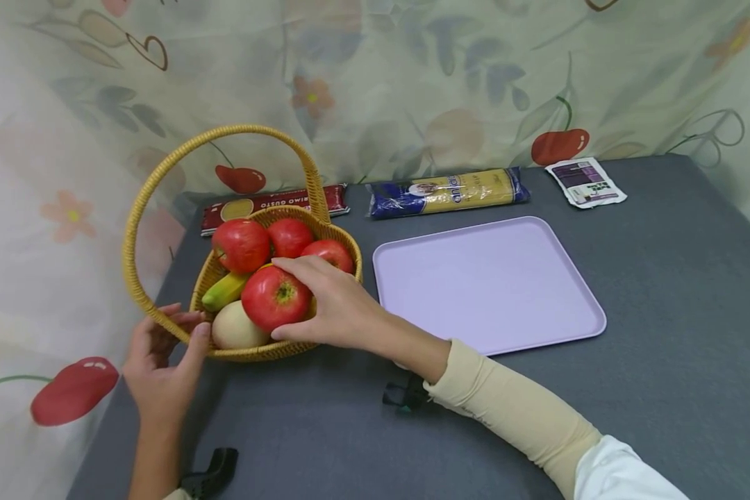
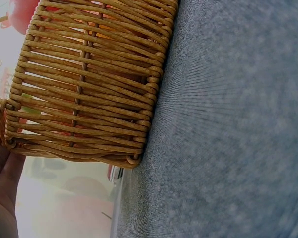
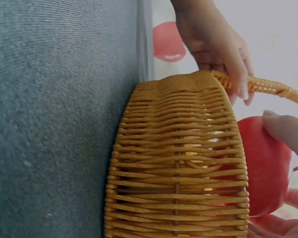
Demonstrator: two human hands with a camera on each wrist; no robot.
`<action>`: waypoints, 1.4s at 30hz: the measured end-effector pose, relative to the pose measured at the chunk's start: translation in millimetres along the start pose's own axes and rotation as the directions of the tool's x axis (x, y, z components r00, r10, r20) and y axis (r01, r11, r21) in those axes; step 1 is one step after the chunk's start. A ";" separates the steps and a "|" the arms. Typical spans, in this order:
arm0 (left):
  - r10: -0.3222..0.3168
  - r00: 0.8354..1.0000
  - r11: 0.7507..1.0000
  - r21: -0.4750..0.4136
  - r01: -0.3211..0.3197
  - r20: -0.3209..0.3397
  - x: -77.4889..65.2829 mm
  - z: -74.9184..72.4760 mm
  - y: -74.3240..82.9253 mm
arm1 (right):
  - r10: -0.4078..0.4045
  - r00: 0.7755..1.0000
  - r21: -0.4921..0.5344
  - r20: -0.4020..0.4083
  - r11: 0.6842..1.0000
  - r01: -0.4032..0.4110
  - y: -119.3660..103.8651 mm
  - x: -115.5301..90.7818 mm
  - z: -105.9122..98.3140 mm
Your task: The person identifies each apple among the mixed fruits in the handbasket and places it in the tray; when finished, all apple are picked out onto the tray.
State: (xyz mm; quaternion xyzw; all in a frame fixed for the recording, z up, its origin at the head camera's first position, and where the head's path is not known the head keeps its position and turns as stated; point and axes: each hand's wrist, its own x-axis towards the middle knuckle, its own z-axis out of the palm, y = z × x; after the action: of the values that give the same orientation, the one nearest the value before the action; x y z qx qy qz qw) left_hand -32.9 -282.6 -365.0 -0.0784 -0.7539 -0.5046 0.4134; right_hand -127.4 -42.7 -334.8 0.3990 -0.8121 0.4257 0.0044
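Observation:
A wicker basket [image 1: 267,353] with a tall arched handle stands on the left of the table. My left hand [image 1: 165,361] holds the handle's base at the basket's left side, thumb at the rim. With thumb and fingers my right hand [image 1: 337,305] grips a red apple [image 1: 275,298] at the basket's front; in the right wrist view that apple [image 3: 263,166] shows just above the rim. Behind it sit more red apples [image 1: 242,245], a yellow-green banana [image 1: 225,290] and a pale round fruit [image 1: 239,326], partly hidden by the gripped apple.
A lilac tray [image 1: 487,285] lies right of the basket. Along the back are a red packet [image 1: 287,200], a blue and yellow pasta packet [image 1: 448,193] and a small white and purple pouch [image 1: 586,182]. A patterned curtain [image 1: 375,90] hangs behind the table.

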 end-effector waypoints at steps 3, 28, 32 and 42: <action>0.000 1.000 1.000 0.006 0.000 0.001 0.5 0.7 1.6 | -0.015 1.000 0.010 -0.011 1.000 0.015 0.8 0.4 -2.9; -0.017 1.000 1.000 0.013 0.017 -0.003 1.2 1.8 4.8 | 0.102 0.985 0.112 -0.138 0.990 -0.087 4.7 6.3 -56.7; -0.017 1.000 1.000 0.007 0.017 -0.007 0.6 1.5 4.7 | 0.130 0.981 0.119 -0.141 0.986 -0.113 10.0 7.8 -62.3; -0.015 1.000 1.000 0.008 0.015 0.000 0.9 1.9 4.8 | 0.232 0.958 0.147 -0.167 0.967 -0.209 22.3 8.4 -77.6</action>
State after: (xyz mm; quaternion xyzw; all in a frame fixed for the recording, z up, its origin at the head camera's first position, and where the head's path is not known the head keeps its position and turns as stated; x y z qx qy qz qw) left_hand -32.0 -279.0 -361.3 -0.0712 -0.7564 -0.5048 0.4097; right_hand -173.5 12.9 -297.7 0.2644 -0.8189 0.5094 0.0057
